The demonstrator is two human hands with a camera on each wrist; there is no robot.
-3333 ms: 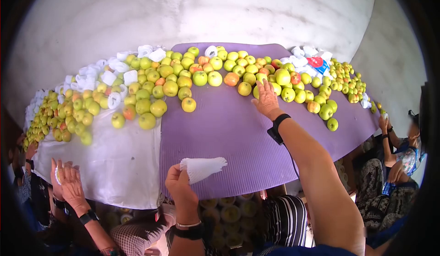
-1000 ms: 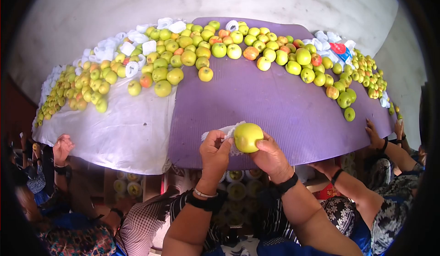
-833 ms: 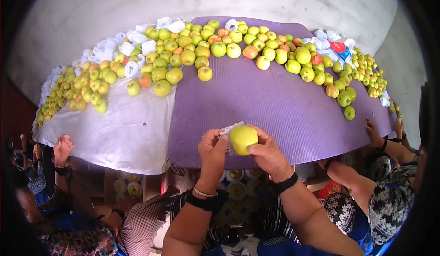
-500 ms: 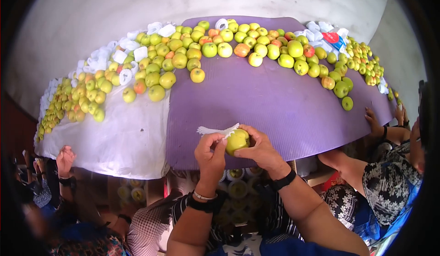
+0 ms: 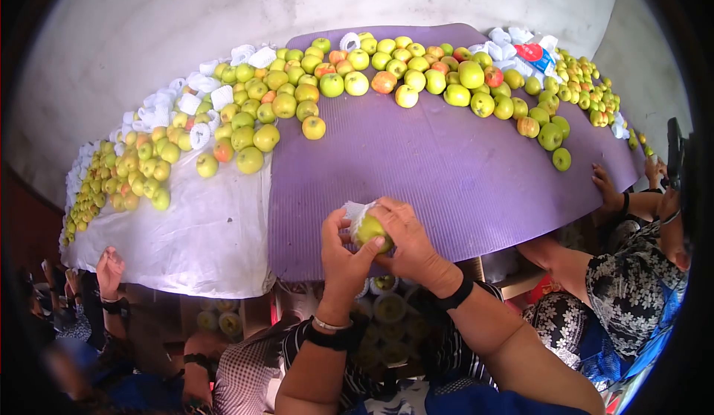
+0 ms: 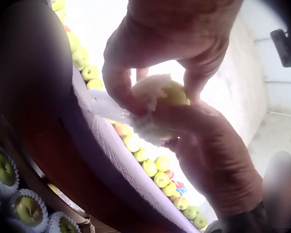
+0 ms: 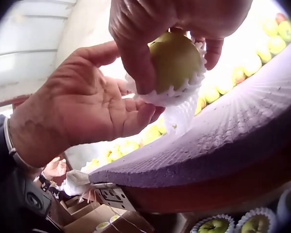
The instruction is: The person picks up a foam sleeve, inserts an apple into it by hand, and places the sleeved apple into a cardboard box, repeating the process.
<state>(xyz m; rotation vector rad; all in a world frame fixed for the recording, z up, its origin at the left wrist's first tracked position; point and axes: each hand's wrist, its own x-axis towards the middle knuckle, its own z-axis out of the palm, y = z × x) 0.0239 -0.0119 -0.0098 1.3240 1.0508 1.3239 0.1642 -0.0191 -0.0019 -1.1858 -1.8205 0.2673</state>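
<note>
Head view: strong fisheye, black vignette at all four corners, worktop [image 5: 446,169] bowed into an arc. Bright, even daylight; soft shadows. Both wrist views: backlit, sky blown out to white, hands dark and close, edges blurred, lower frame in deep shadow.

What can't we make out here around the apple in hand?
- Head view: most of the apple, covered by the right hand and foam net.
- Left wrist view: apple's surface, washed out by backlight.
- Right wrist view: the boxed fruit below the table, cut off by the bottom edge.
</note>
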